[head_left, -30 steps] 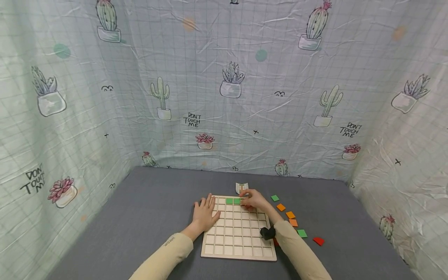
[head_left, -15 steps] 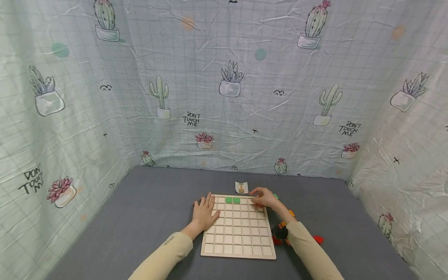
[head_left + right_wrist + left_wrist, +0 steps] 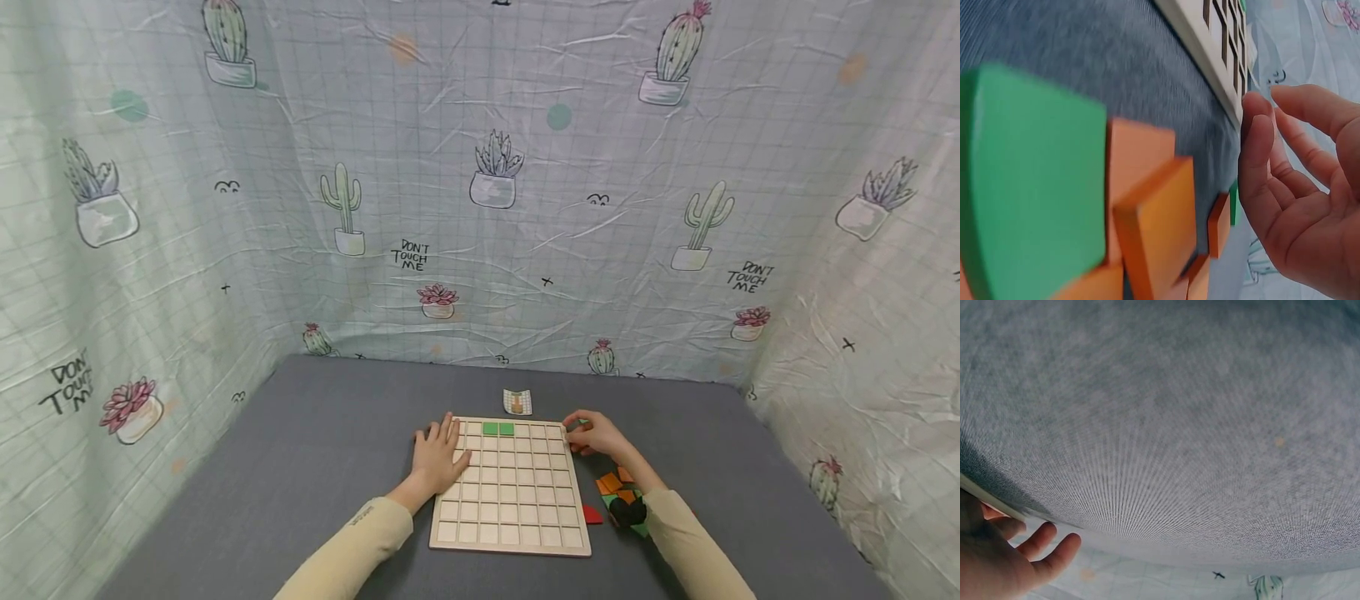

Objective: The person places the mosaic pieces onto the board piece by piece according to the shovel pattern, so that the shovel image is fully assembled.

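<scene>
A: Key relation, quick?
B: Loose green tile (image 3: pixel 1234 203) on the counter (image 3: pixel 315 467), off the board's far right corner, mostly behind the right hand (image 3: pixel 594 435).
A: Its long axis?
B: Too covered to tell.
A: Nearer hand?
B: Right, clearly. Left hand (image 3: pixel 435 462) is across the board (image 3: pixel 487 500), spread flat on its left edge.
A: Right hand state?
B: Fingers loosely bent, thumb and fingertips close, narrow gap. No tile seen in it. Contact with the loose green tile or board corner: can't tell.
A: Other tiles?
B: Orange tiles (image 3: pixel 607 484) right of the board, closer to the person, by the right wrist. Red piece (image 3: pixel 592 515) just beside the board's right edge. Two green tiles (image 3: pixel 490 429) sit side by side in the far row.
A: So, direction?
B: My read: the loose green tile calls for a short reach; the orange tiles mean coming back toward the body.
</scene>
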A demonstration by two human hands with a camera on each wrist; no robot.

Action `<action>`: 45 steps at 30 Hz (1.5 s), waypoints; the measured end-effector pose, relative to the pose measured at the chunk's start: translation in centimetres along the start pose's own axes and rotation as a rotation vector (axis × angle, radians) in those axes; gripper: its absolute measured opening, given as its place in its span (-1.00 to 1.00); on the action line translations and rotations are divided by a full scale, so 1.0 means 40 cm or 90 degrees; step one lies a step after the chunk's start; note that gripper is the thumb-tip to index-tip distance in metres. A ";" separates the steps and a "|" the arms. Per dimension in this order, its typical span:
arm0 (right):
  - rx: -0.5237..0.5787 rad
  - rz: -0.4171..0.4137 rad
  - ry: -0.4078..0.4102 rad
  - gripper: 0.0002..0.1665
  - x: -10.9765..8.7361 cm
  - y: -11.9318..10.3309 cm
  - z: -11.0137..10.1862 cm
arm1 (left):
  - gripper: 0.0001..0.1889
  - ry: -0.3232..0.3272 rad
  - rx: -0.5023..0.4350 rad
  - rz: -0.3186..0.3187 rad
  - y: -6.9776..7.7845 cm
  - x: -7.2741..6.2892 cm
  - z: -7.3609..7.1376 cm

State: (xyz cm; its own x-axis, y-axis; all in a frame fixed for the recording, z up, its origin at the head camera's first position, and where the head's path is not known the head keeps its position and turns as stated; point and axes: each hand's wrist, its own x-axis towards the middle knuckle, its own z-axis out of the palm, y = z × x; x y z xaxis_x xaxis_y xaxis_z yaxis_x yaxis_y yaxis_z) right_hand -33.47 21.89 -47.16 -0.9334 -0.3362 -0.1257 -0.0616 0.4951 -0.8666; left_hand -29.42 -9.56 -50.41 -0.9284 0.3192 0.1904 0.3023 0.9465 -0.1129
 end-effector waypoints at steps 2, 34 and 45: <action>0.002 0.002 0.004 -0.57 -0.005 0.005 -0.011 | -0.35 -0.002 0.003 -0.001 0.000 0.001 0.000; -0.011 0.137 0.116 -0.59 0.018 0.075 -0.105 | -0.33 0.015 -0.003 0.001 -0.005 0.004 0.030; -0.042 0.141 0.084 -0.53 0.029 0.070 -0.111 | -0.34 -0.022 -0.006 -0.002 0.000 0.003 0.007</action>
State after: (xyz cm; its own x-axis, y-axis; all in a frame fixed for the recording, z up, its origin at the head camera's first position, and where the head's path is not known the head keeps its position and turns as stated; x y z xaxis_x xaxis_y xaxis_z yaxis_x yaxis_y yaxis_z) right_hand -36.29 26.44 -47.59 -0.9644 -0.1093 -0.2410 0.1299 0.5980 -0.7909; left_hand -29.58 -9.55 -50.66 -0.9363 0.3146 0.1562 0.3014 0.9479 -0.1029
